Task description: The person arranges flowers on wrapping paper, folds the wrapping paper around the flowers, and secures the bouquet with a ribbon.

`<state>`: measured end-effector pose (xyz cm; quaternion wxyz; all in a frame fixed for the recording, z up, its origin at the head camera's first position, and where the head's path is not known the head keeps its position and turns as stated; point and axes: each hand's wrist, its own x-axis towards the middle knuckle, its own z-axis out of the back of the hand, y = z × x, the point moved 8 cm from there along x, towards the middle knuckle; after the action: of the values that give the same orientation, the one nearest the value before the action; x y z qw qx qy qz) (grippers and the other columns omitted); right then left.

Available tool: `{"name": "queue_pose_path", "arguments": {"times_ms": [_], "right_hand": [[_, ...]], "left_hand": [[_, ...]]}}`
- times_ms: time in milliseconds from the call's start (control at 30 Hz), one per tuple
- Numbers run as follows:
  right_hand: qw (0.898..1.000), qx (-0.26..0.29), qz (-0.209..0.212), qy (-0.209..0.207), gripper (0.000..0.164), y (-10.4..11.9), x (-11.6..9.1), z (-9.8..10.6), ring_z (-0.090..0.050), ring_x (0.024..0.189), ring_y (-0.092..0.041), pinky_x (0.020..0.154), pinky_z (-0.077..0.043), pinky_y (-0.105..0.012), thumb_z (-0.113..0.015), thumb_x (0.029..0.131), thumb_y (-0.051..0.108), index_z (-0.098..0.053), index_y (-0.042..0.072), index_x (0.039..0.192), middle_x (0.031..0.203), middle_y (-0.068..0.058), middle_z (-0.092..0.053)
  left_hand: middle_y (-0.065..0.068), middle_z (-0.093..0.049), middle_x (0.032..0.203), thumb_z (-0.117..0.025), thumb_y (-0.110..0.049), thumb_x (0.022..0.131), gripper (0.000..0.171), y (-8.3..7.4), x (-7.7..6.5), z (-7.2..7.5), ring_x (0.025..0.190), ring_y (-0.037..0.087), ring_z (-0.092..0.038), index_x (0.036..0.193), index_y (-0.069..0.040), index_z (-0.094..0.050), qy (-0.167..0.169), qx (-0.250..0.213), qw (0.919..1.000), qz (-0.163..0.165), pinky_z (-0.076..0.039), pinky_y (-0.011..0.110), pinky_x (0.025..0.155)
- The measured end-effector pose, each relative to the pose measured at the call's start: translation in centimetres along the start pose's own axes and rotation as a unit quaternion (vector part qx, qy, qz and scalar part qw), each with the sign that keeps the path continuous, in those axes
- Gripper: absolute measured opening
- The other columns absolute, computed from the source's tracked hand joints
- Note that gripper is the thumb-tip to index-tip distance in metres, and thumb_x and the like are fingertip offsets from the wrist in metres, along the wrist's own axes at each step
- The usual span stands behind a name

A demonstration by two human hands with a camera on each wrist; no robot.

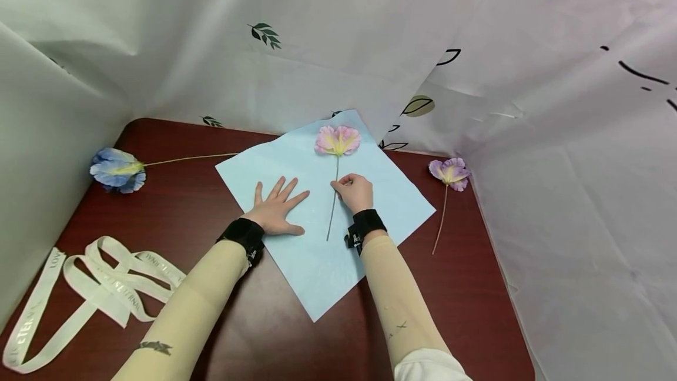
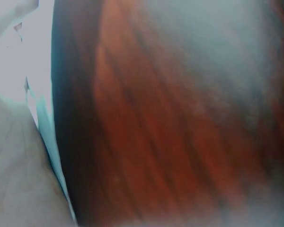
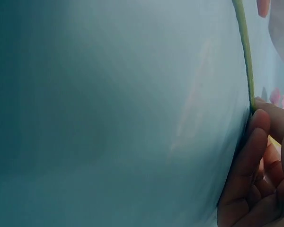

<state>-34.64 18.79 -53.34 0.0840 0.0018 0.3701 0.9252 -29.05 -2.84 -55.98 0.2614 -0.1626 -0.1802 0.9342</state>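
Note:
A pink artificial flower with a long green stem lies over a light blue sheet of wrapping paper, its bloom toward the back corner. My right hand pinches the stem between thumb and fingertips, as the right wrist view also shows. To the left, my left hand rests flat on the sheet with its fingers spread. The left wrist view holds mostly blurred table, with a pale part of the hand at its left edge.
On the dark red table, a blue flower lies at the back left, its stem reaching the sheet. A purple flower lies at the right. Loops of white lettered ribbon sit at the front left. White curtains surround the table.

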Motion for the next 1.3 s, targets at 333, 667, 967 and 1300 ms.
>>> {"name": "queue_pose_path", "arguments": {"times_ms": [333,667,967,1300], "right_hand": [[0.999,-0.028,-0.007,-0.016,0.032,-1.0,-0.2,0.5,-0.061,0.056,-0.019,0.066,-0.048,-0.035,-0.079,0.089,0.038,-0.062,0.012,0.08,0.058,0.0,-0.065],[0.999,0.04,-0.026,0.023,0.028,-1.4,-0.4,0.3,-0.063,0.064,-0.021,0.068,-0.046,-0.034,-0.073,0.094,0.04,-0.067,0.013,0.087,0.068,-0.003,-0.067],[0.998,0.048,-0.003,0.051,0.032,-1.6,-0.5,-0.1,-0.061,0.068,-0.019,0.068,-0.046,-0.032,-0.069,0.095,0.047,-0.071,0.015,0.092,0.074,-0.001,-0.069],[0.997,0.051,0.007,0.057,0.038,-1.0,-0.9,-0.1,-0.062,0.074,-0.018,0.074,-0.047,-0.032,-0.065,0.096,0.052,-0.073,0.015,0.099,0.08,0.0,-0.07]], "left_hand": [[0.0,0.01,0.171,-0.059,-0.076,0.083,0.099,-0.2,0.5,-1.1,0.154,0.027,0.018,0.163,-0.035,-0.017,0.002,-0.001,1.0,0.001,0.02,0.071,0.109],[0.006,0.005,0.171,-0.064,-0.07,0.084,0.099,-0.8,0.1,0.1,0.155,0.033,0.014,0.163,-0.031,-0.02,0.005,-0.005,0.9999,-0.008,0.018,0.072,0.109],[0.002,0.009,0.171,-0.059,-0.076,0.084,0.099,0.0,0.2,-0.3,0.155,0.03,0.017,0.163,-0.035,-0.016,0.004,0.002,1.0,-0.006,0.02,0.07,0.109],[0.0,0.011,0.17,-0.057,-0.08,0.082,0.102,0.9,0.7,-0.8,0.154,0.028,0.019,0.163,-0.037,-0.014,-0.002,0.007,1.0,0.001,0.021,0.07,0.108]]}}
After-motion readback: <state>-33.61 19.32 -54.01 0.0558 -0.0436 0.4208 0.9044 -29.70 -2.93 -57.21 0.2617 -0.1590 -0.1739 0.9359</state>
